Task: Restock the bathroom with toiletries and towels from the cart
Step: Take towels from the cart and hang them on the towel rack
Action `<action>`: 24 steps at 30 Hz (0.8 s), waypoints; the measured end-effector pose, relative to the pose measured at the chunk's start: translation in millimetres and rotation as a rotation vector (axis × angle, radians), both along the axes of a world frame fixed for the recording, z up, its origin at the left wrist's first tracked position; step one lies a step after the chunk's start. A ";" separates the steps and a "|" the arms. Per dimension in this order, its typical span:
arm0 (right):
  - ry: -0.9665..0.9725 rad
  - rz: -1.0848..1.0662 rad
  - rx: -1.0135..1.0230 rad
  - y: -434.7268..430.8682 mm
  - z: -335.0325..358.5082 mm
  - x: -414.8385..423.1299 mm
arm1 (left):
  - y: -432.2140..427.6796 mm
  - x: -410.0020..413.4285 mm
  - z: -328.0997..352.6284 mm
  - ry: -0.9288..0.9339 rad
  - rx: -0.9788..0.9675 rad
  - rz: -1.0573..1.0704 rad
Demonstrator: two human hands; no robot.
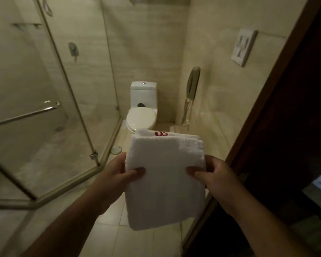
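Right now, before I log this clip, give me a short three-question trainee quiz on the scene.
1. True or false: the left hand and the right hand both grip the folded towel.
2. The toilet lid is: A) raised, B) closed, C) missing.
3. Fill in: the lettering on the towel is ___ in colour.
Key: 1 true; 2 B; 3 red.

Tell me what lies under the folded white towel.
Pale floor tiles show below the towel. Both thumbs lie on top; the left hand and right hand reach beneath, but their fingers there are covered.
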State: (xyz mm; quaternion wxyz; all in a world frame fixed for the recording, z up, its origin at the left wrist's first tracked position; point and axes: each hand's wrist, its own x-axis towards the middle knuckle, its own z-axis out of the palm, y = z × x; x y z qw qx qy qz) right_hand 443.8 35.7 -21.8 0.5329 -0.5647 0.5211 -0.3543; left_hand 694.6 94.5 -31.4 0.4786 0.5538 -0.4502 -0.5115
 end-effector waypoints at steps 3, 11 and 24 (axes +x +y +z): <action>-0.019 0.020 -0.043 -5.6 11.6 28.4 | -0.3 24.9 10.2 0.074 -0.006 0.002; -0.017 0.068 -0.132 -34.7 41.3 95.6 | -13.8 90.9 28.2 0.240 0.043 0.016; -0.113 0.408 0.043 -141.9 30.8 228.6 | -50.5 198.0 42.4 0.028 0.047 0.491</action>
